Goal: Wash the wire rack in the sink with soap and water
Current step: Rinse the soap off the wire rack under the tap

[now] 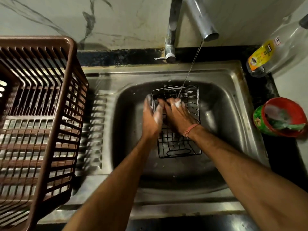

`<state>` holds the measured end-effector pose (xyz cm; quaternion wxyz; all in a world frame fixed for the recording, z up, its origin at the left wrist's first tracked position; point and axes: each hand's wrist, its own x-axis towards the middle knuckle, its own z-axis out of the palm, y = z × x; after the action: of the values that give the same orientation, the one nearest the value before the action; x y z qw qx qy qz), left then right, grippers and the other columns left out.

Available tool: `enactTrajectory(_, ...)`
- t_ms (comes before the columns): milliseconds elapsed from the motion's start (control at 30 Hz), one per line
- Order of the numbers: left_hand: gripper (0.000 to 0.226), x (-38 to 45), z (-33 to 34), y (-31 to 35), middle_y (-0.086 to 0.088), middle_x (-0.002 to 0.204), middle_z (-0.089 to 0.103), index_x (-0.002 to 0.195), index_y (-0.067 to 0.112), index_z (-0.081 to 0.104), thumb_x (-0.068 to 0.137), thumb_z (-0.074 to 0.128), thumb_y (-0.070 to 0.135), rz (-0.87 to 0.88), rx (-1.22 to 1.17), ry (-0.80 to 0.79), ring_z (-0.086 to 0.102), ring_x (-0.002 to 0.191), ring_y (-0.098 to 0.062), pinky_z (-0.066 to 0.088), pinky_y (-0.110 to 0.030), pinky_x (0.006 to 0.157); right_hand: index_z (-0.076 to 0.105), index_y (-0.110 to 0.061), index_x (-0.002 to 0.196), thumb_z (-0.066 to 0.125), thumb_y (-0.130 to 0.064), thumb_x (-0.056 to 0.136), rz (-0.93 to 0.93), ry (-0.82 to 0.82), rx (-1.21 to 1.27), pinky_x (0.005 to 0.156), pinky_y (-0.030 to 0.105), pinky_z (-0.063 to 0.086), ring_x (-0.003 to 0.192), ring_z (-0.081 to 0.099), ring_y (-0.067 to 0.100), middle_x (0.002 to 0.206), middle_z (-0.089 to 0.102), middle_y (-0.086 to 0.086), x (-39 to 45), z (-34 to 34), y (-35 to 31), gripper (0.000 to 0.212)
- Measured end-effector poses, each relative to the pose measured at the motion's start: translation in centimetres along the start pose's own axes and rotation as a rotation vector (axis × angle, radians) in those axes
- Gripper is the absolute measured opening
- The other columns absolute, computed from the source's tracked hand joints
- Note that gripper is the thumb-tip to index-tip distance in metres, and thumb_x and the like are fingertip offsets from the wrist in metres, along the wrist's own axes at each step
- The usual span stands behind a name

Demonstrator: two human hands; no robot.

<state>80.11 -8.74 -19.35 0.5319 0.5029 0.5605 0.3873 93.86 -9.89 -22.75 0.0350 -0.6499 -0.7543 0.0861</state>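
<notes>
A black wire rack (179,145) lies in the steel sink (233,77), with soap foam on its far wires. A thin stream of water runs from the tap (202,22) onto the rack's far end. My left hand (152,115) grips the rack's left edge, foam on the fingers. Over the rack's middle, my right hand (177,114) presses down on the wires with soapy fingertips. A thread band circles the right wrist. Part of the rack is hidden under both hands.
A brown plastic dish basket (41,114) stands on the drainboard at the left. At the right, a red and green tub (281,117) holds a green scrubber and soap. A clear bottle (273,52) with a yellow label lies on the counter behind it.
</notes>
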Motion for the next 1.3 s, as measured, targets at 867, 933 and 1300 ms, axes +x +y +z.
enactTrajectory(867, 0.043, 2.9, -0.5, 1.5, -0.025, 0.121, 0.075, 0.128, -0.001, 0.072, 0.1, 0.042, 0.01, -0.455, -0.433, 0.249, 0.071, 0.095, -0.034, 0.064, -0.043, 0.084, 0.003, -0.01, 0.166, 0.043, -0.036, 0.109, 0.046, 0.181, -0.1, 0.13, 0.048, 0.004, 0.161, -0.003, 0.025, 0.174, -0.003, 0.009, -2.6, 2.5, 0.1, 0.074)
enactTrajectory(933, 0.044, 3.0, 0.4, 1.8, -0.024, 0.122, 0.075, 0.128, 0.0, 0.072, 0.099, 0.042, 0.011, -0.454, -0.432, 0.274, 0.069, 0.094, -0.031, 0.064, -0.039, 0.077, 0.004, -0.005, 0.165, 0.034, -0.04, 0.11, 0.181, 0.229, -0.052, 0.13, 0.049, 0.005, 0.16, -0.004, 0.028, 0.173, -0.005, 0.014, -2.5, 1.9, -0.4, 0.072)
enactTrajectory(1300, 0.028, 2.5, 0.8, 1.8, -0.007, 0.087, 0.064, 0.107, 0.012, 0.067, 0.099, 0.041, 0.007, -0.48, -0.459, 0.254, 0.058, 0.074, -0.024, 0.049, -0.035, 0.064, 0.002, 0.0, 0.164, 0.028, -0.041, 0.111, 0.203, 0.245, 0.054, 0.13, 0.051, 0.007, 0.16, -0.006, 0.031, 0.171, -0.009, 0.018, -0.9, 1.2, -2.2, 0.071)
